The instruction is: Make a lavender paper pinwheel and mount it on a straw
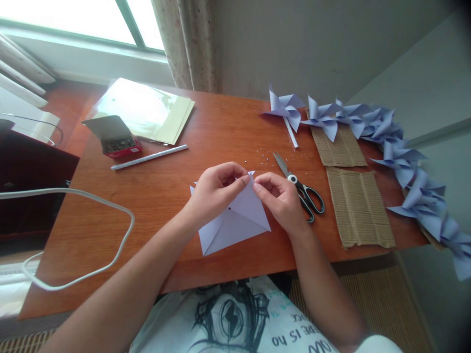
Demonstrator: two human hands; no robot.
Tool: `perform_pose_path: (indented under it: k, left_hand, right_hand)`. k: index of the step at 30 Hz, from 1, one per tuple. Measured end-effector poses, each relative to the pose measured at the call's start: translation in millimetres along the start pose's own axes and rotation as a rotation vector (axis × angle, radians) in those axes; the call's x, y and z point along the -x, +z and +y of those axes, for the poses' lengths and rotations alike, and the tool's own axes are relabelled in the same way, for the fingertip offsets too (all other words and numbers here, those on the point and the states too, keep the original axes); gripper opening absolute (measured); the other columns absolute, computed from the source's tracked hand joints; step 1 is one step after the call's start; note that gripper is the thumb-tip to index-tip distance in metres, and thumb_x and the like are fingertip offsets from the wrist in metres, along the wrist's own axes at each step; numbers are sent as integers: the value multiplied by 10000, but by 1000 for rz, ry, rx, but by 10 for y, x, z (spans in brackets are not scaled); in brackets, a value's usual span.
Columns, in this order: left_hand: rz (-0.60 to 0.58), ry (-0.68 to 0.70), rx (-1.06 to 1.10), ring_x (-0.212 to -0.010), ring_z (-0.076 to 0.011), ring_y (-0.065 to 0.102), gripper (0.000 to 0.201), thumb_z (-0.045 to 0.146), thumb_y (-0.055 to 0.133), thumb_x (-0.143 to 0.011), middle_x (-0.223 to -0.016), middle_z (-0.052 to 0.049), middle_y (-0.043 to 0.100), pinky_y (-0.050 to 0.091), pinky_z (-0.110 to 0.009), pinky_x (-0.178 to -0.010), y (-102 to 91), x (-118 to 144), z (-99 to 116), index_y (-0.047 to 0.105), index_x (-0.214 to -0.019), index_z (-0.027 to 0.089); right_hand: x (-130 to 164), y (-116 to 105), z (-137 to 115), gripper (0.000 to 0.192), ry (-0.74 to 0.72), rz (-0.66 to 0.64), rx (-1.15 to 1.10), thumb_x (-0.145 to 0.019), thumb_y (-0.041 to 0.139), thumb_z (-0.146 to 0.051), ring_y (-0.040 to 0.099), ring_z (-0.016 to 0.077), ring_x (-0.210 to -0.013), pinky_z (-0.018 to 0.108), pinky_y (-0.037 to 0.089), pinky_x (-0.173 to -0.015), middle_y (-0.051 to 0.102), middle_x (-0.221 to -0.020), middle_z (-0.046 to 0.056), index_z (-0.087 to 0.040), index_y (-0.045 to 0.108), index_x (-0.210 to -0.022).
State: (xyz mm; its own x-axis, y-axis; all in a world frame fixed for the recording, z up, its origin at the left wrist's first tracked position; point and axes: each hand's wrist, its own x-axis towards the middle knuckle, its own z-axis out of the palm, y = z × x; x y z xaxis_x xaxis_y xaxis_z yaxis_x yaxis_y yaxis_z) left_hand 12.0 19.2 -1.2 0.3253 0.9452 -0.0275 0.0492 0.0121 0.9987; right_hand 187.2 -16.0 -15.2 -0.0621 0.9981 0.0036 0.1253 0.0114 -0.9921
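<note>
head cam | sitting at the person's head, looking forward and down | taking in the worktop [165, 196] from close range | facing wall and window [73, 19] | single view, sharing nothing

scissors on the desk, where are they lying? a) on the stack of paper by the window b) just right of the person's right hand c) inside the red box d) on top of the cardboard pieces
b: the scissors lie on the bare desk right beside the right hand.

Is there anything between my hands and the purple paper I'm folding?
Nothing visible. Both the left hand and the right hand already pinch the paper square at its top corner. The scissors lie just beyond the right hand.
</note>
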Motion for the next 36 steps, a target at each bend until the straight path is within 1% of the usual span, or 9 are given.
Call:
perform_pose_path:
  k: [5, 13, 19, 24, 26, 29, 31, 33, 36]
  left_hand:
    - [-54, -2, -19, -616, -129, 522, 196, 350, 678, -877, -725, -27, 626, 423, -243, -540, -5, 11, -12, 702, -812, 167]
    - [-39, 23, -74, -627, -128, 518, 198, 342, 665, -882, -720, -25, 616, 411, -232, -530, -1, 11, -21, 681, -790, 167]
    - [-88, 54, -114, -631, -122, 520, 193, 317, 628, -903, -734, -25, 626, 400, -219, -521, 20, 22, -20, 661, -785, 168]
    - [-81, 53, -92, -642, -124, 540, 158, 301, 662, -884, -742, -23, 644, 420, -228, -546, -21, 12, -27, 686, -802, 168]
    - [-17, 53, -79, -657, -131, 560, 138, 296, 682, -868, -751, -24, 657, 430, -237, -561, -93, -11, 1, 699, -816, 169]
    - [189, 57, -112, -645, -131, 563, 119, 280, 702, -845, -723, -16, 651, 417, -241, -555, -235, -57, 57, 698, -794, 172]
    - [306, 74, -150, -656, -132, 576, 107, 274, 702, -844, -731, -15, 661, 436, -244, -583, -318, -88, 68, 702, -805, 175]
    - [391, 97, -153, -734, -143, 617, 111, 286, 706, -847, -817, -28, 696, 480, -249, -666, -373, -116, 43, 708, -864, 176]
    - [446, 107, -104, -939, -180, 665, 227, 316, 742, -825, -1024, -62, 720, 516, -269, -820, -402, -147, -35, 685, -996, 178]
  right_hand:
    - [-7, 10, -2, 108, -8, 31, -13, -890, 683, -327, 639, 161, -773, 274, 536, -695, 672, -817, -7, -231, 664, -845]
    - [-15, 8, 12, 120, -6, 51, -11, -872, 678, -318, 608, 149, -720, 265, 516, -657, 648, -772, -15, -226, 654, -798]
    - [-20, -9, 15, 131, 37, 22, -53, -823, 695, -318, 567, 148, -675, 268, 483, -614, 621, -725, -20, -227, 643, -744]
    - [-29, -21, 16, 114, 57, 86, -105, -802, 689, -284, 538, 135, -641, 262, 448, -596, 604, -689, -28, -221, 644, -719]
    - [-41, -25, 26, 105, 63, 142, -143, -791, 692, -286, 520, 125, -623, 254, 434, -587, 594, -683, -33, -222, 642, -725]
    - [-66, -41, 42, 110, 94, 242, -203, -761, 698, -308, 495, 119, -594, 250, 429, -573, 570, -670, -41, -228, 625, -743]
    - [-82, -61, 50, 122, 115, 281, -275, -754, 695, -322, 496, 121, -582, 254, 431, -568, 564, -667, -45, -234, 611, -760]
    - [-94, -85, 54, 126, 120, 300, -374, -750, 700, -315, 513, 125, -585, 256, 435, -571, 569, -675, -49, -240, 602, -772]
    - [-103, -113, 54, 128, 118, 318, -498, -738, 720, -291, 543, 127, -604, 253, 447, -583, 589, -690, -51, -242, 612, -785]
